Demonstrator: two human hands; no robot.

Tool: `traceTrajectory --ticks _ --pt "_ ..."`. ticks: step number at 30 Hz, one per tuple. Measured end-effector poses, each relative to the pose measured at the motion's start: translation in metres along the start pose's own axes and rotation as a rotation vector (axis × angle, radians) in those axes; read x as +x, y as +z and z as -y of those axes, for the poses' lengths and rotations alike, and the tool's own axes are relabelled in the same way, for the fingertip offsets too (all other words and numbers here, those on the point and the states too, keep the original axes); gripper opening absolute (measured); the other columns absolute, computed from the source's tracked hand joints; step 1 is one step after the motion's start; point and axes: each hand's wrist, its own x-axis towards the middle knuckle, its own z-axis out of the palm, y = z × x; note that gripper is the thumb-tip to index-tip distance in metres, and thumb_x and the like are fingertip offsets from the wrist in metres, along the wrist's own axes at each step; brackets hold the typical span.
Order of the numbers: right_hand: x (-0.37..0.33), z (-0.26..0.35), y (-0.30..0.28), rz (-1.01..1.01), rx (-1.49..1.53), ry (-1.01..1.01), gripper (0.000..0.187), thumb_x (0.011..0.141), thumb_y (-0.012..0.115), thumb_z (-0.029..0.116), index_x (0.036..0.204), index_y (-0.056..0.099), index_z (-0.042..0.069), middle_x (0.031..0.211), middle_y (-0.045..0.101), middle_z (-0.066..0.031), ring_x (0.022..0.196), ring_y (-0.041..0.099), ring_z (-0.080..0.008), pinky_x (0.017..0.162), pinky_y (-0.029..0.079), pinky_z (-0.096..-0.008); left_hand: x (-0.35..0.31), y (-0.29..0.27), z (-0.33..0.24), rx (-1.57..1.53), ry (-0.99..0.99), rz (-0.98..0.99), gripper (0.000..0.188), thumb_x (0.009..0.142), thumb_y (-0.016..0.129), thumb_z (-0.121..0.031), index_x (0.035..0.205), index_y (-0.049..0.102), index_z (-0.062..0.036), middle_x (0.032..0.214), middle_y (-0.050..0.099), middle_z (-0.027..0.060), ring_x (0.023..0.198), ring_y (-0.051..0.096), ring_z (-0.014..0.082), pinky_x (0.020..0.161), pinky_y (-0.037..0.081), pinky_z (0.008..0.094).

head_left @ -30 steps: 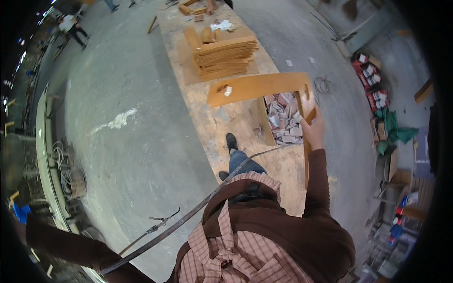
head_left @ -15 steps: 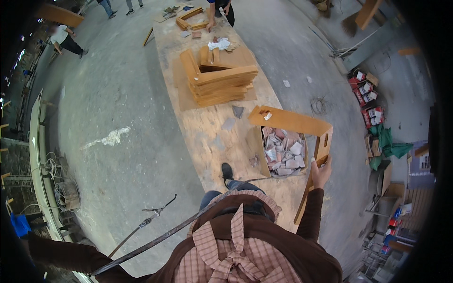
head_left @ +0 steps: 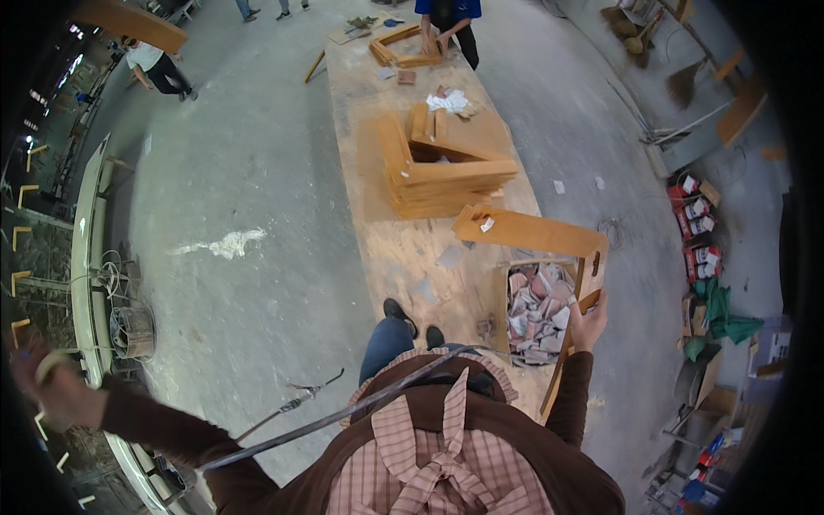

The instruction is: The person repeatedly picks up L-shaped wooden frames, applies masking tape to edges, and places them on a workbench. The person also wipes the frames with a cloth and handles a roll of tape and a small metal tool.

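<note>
My right hand (head_left: 588,326) is closed around one leg of an angled, orange-brown wooden frame piece (head_left: 532,230) with an oval slot. The piece slants over an open box (head_left: 503,309) on the wooden table. Inside the box lie many torn, pinkish-grey sandpaper scraps (head_left: 538,300). My left hand (head_left: 64,395) is raised at the far left, away from the table. It is smeared by motion, and whether it holds the pale, curved shape at its fingers is unclear. A grey hose (head_left: 343,414) crosses my waist, beside a thin metal spray gun (head_left: 300,399).
Beyond the box stands a stack of similar frame pieces (head_left: 451,184) on the plywood table (head_left: 390,257). At the far end a co-worker in blue (head_left: 459,10) handles another wooden frame (head_left: 403,47). A long pale bench (head_left: 86,240) and a bucket (head_left: 133,333) are at left; red containers (head_left: 691,210) line the right.
My left hand has risen into view at the far left. My right hand keeps its grip on the frame piece. The whole view has shifted, showing more of the co-worker.
</note>
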Motion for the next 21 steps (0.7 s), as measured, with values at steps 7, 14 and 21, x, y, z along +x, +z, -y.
traceTrajectory --ticks 7,14,21 --pt "0.032 0.036 0.046 -0.092 -0.091 -0.125 0.065 0.067 0.070 0.021 0.125 0.048 0.000 0.108 0.060 -0.0254 0.099 0.059 -0.0418 0.084 0.046 -0.0436 -0.027 -0.016 0.168 0.259 0.059 -0.418 0.027 0.095 0.046 -0.005 0.120 0.050 -0.0003 0.112 0.052 0.0125 0.093 0.049 0.0185 0.080 0.041 0.0310" --pt "0.073 0.045 0.092 0.044 -0.041 0.049 0.068 0.067 0.069 0.025 0.126 0.047 0.000 0.108 0.060 -0.0261 0.099 0.058 -0.0422 0.083 0.045 -0.0459 -0.022 -0.019 0.200 0.041 0.083 -0.375 0.025 0.097 0.041 -0.004 0.120 0.049 -0.0008 0.105 0.048 0.0081 0.087 0.041 0.0157 0.077 0.035 0.0313" --pt "0.171 0.063 0.172 0.140 -0.021 -0.077 0.068 0.067 0.070 0.020 0.127 0.047 -0.003 0.106 0.061 -0.0251 0.101 0.059 -0.0406 0.088 0.045 -0.0432 -0.016 0.056 0.313 0.401 -0.301 -0.479 0.049 0.089 0.059 -0.021 0.131 0.041 -0.0043 0.131 0.047 0.0159 0.117 0.049 0.0289 0.091 0.046 0.0493"
